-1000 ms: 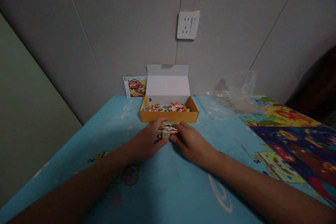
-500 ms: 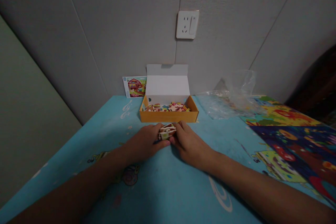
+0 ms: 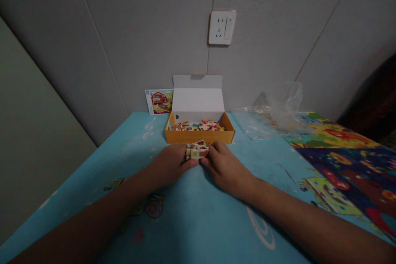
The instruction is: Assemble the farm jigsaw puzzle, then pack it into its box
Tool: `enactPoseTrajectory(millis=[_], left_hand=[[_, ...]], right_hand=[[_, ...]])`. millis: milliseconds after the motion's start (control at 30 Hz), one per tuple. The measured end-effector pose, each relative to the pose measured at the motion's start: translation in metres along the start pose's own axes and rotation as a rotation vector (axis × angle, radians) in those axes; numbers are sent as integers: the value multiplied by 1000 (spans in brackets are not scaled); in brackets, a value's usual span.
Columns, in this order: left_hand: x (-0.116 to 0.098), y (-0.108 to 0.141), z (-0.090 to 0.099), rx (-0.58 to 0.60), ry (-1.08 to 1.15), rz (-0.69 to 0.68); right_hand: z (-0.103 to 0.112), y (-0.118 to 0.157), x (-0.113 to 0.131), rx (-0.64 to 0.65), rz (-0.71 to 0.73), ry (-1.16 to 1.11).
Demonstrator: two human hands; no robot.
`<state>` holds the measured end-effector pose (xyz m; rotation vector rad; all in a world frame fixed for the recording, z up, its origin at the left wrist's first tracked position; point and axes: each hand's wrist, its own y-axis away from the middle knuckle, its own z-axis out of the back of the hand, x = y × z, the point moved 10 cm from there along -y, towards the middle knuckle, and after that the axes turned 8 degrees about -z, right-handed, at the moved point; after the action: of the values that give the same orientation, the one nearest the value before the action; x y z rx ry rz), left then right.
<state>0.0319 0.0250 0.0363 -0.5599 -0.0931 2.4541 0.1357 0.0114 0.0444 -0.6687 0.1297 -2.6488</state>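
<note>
Between my two hands is a small stack of jigsaw puzzle pieces (image 3: pixel 197 151), brown, white and yellow-green. My left hand (image 3: pixel 173 162) closes round its left side, thumb along the near edge. My right hand (image 3: pixel 223 168) pinches the stack's right end between bent fingers and thumb. Just beyond the hands stands an open yellow box (image 3: pixel 199 136), its white lid raised at the back. More loose colourful puzzle pieces (image 3: pixel 210 125) lie inside it. To the box's left, a picture card (image 3: pixel 159 101) with a red barn leans on the wall.
A crumpled clear plastic bag (image 3: pixel 262 123) lies right of the box. Colourful printed sheets (image 3: pixel 346 161) cover the table's right side. The blue patterned tablecloth (image 3: pixel 198 222) runs up to the grey wall, which carries a white socket (image 3: pixel 222 28).
The stack of puzzle pieces has risen slightly and turned, so more of its printed faces shows. Both hands still hold it; the fingers have shifted a little.
</note>
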Motion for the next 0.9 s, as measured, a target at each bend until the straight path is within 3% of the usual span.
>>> enactPoseTrajectory(millis=[333,633,900], left_hand=[[2,-1,0,64,-126,-32],[1,-2,-8,38,-66,-87],[-7,-1,-5,23,-116,-101]], right_hand=[[10,-4,-10,-73,-67,3],[0,-10,-15,34,-107,-84],[2,-9,-15,-31,-66,-38]])
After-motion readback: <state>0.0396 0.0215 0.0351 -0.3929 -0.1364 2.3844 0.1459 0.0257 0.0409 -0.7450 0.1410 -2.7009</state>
